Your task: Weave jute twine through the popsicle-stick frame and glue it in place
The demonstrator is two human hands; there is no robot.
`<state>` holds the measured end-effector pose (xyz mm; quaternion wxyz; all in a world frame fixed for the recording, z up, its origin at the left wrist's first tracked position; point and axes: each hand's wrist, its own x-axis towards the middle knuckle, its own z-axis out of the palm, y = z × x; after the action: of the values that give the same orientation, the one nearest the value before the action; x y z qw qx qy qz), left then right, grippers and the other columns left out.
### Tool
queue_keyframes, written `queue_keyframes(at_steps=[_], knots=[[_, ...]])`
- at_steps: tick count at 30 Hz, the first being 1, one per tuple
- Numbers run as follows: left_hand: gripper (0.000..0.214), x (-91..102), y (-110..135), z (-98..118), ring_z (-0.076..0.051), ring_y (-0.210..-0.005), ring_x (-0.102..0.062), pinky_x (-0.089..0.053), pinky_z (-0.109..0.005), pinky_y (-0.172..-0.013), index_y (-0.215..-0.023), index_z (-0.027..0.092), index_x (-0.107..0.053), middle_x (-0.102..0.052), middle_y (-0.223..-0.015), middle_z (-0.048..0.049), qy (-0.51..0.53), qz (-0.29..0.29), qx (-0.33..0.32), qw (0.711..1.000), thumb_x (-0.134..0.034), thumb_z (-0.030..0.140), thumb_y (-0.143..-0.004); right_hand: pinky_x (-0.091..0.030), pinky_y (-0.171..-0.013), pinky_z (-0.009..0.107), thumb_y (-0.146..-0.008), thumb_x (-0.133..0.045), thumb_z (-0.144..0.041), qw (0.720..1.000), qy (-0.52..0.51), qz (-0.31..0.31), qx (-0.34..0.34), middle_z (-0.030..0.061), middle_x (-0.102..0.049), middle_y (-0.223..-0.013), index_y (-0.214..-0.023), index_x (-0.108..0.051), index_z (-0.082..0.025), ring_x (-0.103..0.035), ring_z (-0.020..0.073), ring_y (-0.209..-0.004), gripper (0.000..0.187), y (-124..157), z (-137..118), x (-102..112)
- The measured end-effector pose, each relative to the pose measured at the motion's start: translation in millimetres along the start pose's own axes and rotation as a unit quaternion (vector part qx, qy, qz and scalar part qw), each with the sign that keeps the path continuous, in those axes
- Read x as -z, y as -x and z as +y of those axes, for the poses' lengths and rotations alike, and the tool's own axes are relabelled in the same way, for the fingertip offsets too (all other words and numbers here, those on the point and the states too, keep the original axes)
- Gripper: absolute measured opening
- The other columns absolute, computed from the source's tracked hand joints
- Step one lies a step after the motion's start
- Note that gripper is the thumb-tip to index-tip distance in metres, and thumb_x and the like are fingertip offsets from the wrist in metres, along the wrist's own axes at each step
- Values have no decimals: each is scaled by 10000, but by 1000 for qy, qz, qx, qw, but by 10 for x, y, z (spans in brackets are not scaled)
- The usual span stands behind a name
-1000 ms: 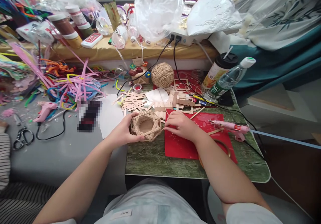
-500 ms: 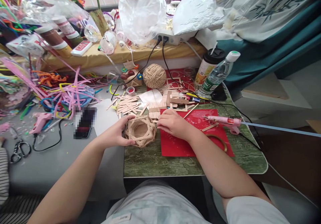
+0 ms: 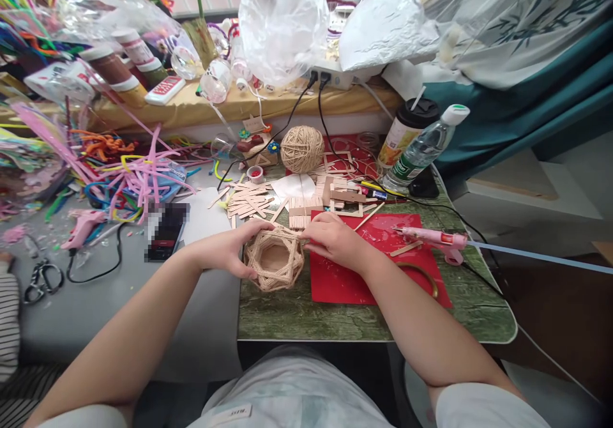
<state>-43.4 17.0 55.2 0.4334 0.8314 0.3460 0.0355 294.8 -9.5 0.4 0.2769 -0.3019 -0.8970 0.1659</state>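
Note:
My left hand (image 3: 237, 249) grips the left side of a small hexagonal basket (image 3: 272, 280) wrapped in jute twine, thumb in front and fingers behind. The basket's open top faces me, showing a plain brown bottom. At its upper right edge, my right hand (image 3: 330, 239) has its fingers pinched together, seemingly on the twine; the fingertips partly hide it. Behind the basket lie a banded bundle of craft sticks (image 3: 305, 211) and a loose pile of craft sticks (image 3: 249, 199). A ball of jute twine (image 3: 302, 149) sits farther back. Under my right forearm is a red sheet (image 3: 335, 281).
A pink glue gun (image 3: 431, 236) lies on the right with its cord trailing. Behind it stand a water bottle (image 3: 426, 150) and a lidded cup (image 3: 407, 128). To the left are a phone (image 3: 166, 233), scissors (image 3: 44, 281), another glue gun (image 3: 83, 227) and pink pipe cleaners (image 3: 143, 179).
The view has shifted slightly. My left hand has moved farther over the basket's upper left edge, and the basket has turned a little. My right hand stays pinched at its right edge.

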Motion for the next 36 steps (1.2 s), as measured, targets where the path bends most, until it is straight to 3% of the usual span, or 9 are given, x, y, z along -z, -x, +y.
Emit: queue_keyframes(at_steps=[3, 5, 12, 17, 25, 31, 36], knots=[[1054, 78, -64, -23, -375, -1500, -520, -426, -447, -1270, -1593, 280, -469, -533, -1596, -110, -38, -23, -21, 999, -945, 424, -663, -481, -1037, 434, -1041, -704, -290, 1000, 13, 7, -4, 80, -776, -1084, -1503, -635, -259, -613, 270, -1053, 468, 12, -1, -19], [1083, 122, -99, -38, -374, -1489, -525, -436, -431, -1254, -1612, 286, -434, -518, -1597, -111, -57, -49, -26, 997, -947, 443, -671, -481, -1059, 450, -1053, -683, -280, 1000, 23, -1, 17, 71, -776, -1076, -1578, -571, -275, -607, 271, -1045, 537, 11, -13, -18], [1095, 202, -157, -60, -370, -1401, -607, -511, -376, -1139, -1598, 305, -468, -562, -1571, -100, -63, -65, -33, 995, -966, 508, -644, -513, -1026, 448, -1068, -646, -236, 999, 6, -23, 30, 58, -797, -1144, -1541, -612, -332, -625, 263, -1062, 485, -12, -63, 3], [1110, 202, -164, -109, -370, -1419, -595, -494, -379, -1150, -1591, 325, -495, -578, -1572, -87, -31, -62, -27, 997, -988, 517, -615, -522, -1044, 482, -1059, -624, -183, 999, -16, -28, 30, 69, -780, -1201, -1477, -661, -321, -629, 268, -1100, 442, -17, -114, 11], [1118, 125, -172, -255, -371, -1432, -584, -495, -383, -1169, -1579, 306, -507, -591, -1550, -89, 38, -55, -68, 995, -1011, 506, -601, -524, -1046, 512, -919, -617, -55, 993, -101, -55, 1, 80, -746, -1182, -1497, -650, -323, -635, 270, -1077, 638, -36, -153, 49], [1139, 39, -192, -418, -389, -1449, -560, -460, -424, -1216, -1571, 288, -511, -573, -1554, -114, 69, -34, -115, 990, -1019, 543, -584, -526, -997, 486, -1030, -643, -189, 989, -144, -40, -14, 96, -750, -1152, -1446, -691, -297, -646, 262, -1054, 432, -83, -150, 30], [1136, -8, -186, -482, -387, -1478, -516, -419, -456, -1256, -1586, 291, -471, -536, -1562, -121, 71, -27, -130, 989, -989, 585, -619, -542, -935, 457, -1016, -739, -264, 988, -152, -39, -15, 90, -760, -1132, -1446, -684, -309, -645, 259, -1027, 436, -121, -126, -8]])
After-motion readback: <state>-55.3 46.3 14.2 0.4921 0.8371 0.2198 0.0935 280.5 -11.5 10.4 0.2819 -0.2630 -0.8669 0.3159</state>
